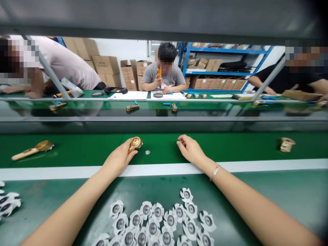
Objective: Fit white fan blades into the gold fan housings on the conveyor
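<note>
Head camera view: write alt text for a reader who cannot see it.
The left hand holds a gold-coloured, round-headed part over a flat green surface; the right hand, apart from it, appears empty. White finned wheels cluster nearer the camera, and three people are at a green bench beyond.

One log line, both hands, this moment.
left hand: holds gold part | right hand: nothing visibly held, over green belt | nearby: small pale piece

It's 2 bare hands (116, 160), 3 gold fittings (286, 145) on the near side, 1 bracelet (215, 173), 3 co-workers (164, 81) opposite, and white finned wheels (153, 228), over 15!
</note>
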The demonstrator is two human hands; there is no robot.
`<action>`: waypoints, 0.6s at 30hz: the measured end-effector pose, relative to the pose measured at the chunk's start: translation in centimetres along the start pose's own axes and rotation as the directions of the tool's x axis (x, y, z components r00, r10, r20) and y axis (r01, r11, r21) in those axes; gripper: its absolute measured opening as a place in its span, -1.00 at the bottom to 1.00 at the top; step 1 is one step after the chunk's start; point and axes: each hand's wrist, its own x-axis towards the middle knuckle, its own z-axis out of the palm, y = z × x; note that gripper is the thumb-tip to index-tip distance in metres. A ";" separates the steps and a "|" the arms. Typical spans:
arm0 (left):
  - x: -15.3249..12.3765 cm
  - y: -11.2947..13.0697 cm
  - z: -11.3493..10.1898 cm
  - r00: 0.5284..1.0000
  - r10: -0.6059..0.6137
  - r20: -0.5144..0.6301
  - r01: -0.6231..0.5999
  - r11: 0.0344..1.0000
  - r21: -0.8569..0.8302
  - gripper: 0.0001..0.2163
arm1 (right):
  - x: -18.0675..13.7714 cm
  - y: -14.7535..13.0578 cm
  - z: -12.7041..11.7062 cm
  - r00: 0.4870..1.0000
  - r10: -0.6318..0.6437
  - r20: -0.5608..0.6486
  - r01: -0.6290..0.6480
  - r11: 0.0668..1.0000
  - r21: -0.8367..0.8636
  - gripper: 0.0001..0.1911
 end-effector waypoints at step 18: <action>1.0 -2.6 1.1 0.939 0.102 -0.328 0.057 0.895 0.442 -0.40 | -3.6 16.0 -14.2 0.452 0.384 -0.805 -0.884 0.309 -0.350 -0.70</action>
